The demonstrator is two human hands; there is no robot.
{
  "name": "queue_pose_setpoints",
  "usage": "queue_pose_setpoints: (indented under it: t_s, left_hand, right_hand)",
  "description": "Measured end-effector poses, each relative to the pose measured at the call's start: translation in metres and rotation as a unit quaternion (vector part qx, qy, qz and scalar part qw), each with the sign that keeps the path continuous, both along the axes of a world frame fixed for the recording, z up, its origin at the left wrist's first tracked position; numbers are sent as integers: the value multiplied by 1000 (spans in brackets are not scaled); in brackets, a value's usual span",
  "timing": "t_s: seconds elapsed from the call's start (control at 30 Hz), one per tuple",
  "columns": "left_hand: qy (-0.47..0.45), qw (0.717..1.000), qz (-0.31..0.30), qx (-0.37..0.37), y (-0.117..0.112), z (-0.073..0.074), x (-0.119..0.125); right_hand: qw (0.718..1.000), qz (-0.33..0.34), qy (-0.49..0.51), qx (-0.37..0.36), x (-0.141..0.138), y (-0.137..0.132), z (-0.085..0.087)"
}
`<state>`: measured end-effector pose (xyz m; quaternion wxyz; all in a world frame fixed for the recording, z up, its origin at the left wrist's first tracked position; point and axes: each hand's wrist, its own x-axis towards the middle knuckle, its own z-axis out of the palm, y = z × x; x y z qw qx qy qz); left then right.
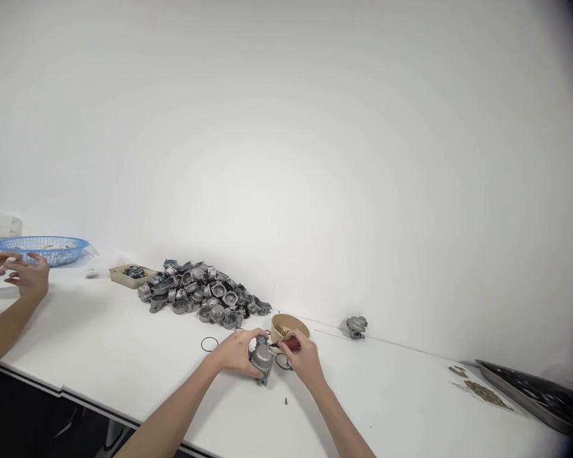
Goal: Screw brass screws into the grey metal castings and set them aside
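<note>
My left hand (241,352) is closed around a grey cast-metal carburetor bowl (262,357), holding it just above or on the white table. In my right hand (304,357) is a red-handled screwdriver (292,343), its front end pointing left at the bowl's upper side. The tip is too small to make out clearly. A thin black rubber ring (209,344) lies left of my left hand, and another black ring (283,362) is partly hidden by my right hand. One small screw (286,401) lies in front of the bowl.
Behind my hands are a tan dish (303,323) of small brass-coloured parts and a heap of grey castings (191,289). A tan tray (119,276), blue basket (52,257) and another person's hands (31,273) are left. Right are a lone casting (357,327), brass-coloured pieces (484,393) and a dark tray (516,388).
</note>
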<state>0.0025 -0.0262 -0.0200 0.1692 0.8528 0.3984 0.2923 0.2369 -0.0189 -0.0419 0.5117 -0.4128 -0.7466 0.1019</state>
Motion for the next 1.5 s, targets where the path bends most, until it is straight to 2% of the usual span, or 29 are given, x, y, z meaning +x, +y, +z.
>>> queue_pose_setpoints:
  t_s: [0.07,0.17,0.33,0.4,0.6,0.77,0.83,0.97,1.1,1.23,1.3,1.37,1.5]
  left_hand:
    - [-11,998,-1,67,2,-3,2]
    - [-41,990,26,136,4,-7,5]
    - [-40,974,77,211,6,-11,8]
    - [-27,971,78,223,6,-12,8]
    - [3,976,27,218,9,-17,12]
    - [1,984,-37,174,6,-18,13]
    - [-13,986,-49,158,3,-16,12]
    - [-35,983,-67,170,0,-13,12]
    - [-34,980,-70,182,-2,-10,16]
    - [-66,982,-39,170,-8,2,15]
    - [-73,984,-18,163,-10,8,11]
    - [-50,989,8,138,-7,9,4]
    - [92,992,82,37,11,-10,-10]
  right_hand:
    - [997,39,-36,-50,-9,3,-12]
    - [984,126,-49,-117,-18,1,-18]
    - [961,252,18,-113,-13,-15,-6]
    - [959,258,0,-114,-10,-21,-1]
    - [984,147,-51,-81,-7,-24,4]
    - [979,146,-137,-51,-4,-24,8]
    - [978,122,-169,-31,-2,-25,9]
    - [971,45,-233,-15,-1,-27,4]
    - [963,10,-267,29,-8,-30,0]
    - [962,-10,-254,100,-10,-33,9]
    - [965,-43,-226,125,2,-31,19]
    - [968,-113,-181,133,26,-26,28]
    - [943,-294,-137,74,108,-7,33]
